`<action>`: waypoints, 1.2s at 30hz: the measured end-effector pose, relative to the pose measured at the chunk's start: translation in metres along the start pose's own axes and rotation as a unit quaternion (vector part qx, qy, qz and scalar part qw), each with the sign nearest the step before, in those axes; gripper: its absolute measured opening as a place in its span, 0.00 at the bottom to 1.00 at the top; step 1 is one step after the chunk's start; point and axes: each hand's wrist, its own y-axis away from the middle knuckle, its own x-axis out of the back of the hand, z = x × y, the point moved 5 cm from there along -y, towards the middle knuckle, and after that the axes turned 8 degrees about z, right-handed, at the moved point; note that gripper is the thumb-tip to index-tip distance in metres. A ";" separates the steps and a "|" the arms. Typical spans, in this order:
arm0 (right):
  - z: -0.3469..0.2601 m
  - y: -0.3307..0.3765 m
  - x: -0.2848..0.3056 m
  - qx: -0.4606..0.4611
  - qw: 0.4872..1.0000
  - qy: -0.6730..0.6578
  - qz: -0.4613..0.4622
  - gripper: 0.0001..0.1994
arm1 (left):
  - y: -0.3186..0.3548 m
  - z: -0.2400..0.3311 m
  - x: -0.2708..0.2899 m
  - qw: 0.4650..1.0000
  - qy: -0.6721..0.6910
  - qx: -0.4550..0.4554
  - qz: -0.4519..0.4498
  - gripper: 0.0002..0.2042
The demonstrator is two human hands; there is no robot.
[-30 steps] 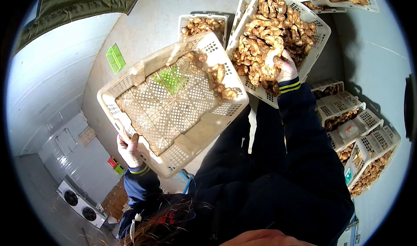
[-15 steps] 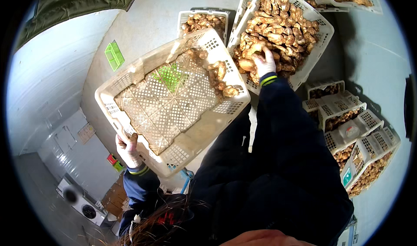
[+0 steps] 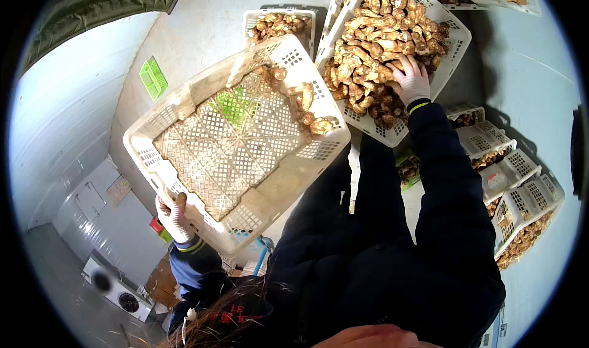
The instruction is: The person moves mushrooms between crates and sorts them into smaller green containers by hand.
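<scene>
My left hand (image 3: 174,218), in a pale glove with bare fingertips, grips the near-left rim of a white plastic crate (image 3: 288,182). This crate is tilted, and only a few brown mushrooms (image 3: 320,126) lie at its right end. My right hand (image 3: 412,81), gloved the same way, reaches into a fuller white crate (image 3: 455,56) on the right. Its fingers curl over mushrooms at the right middle of the heap (image 3: 368,47). Exactly which ones they grip is partly hidden.
Behind stands a smaller-looking white crate of mushrooms (image 3: 279,26). More filled crates (image 3: 518,170) are stacked at the right, others at the top right. A green basket (image 3: 153,78) lies on the floor at left. A dark green padded curtain (image 3: 110,4) hangs at the upper left.
My right hand has moved right across the mushroom heap, away from the near-left part where it held pale-brown mushrooms. The crate in my left hand has shifted slightly left.
</scene>
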 end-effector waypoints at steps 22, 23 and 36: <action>0.109 -0.055 0.024 -0.213 0.967 0.136 0.033 0.24 | 0.006 0.007 -0.002 1.000 -0.011 0.028 0.005 0.12; 0.125 -0.049 0.014 -0.212 0.966 0.124 0.079 0.24 | 0.006 0.008 -0.005 0.999 -0.008 0.033 0.007 0.12; 0.004 -0.002 0.004 -0.071 0.993 -0.006 0.089 0.25 | 0.009 0.005 -0.003 0.999 -0.022 -0.024 0.012 0.13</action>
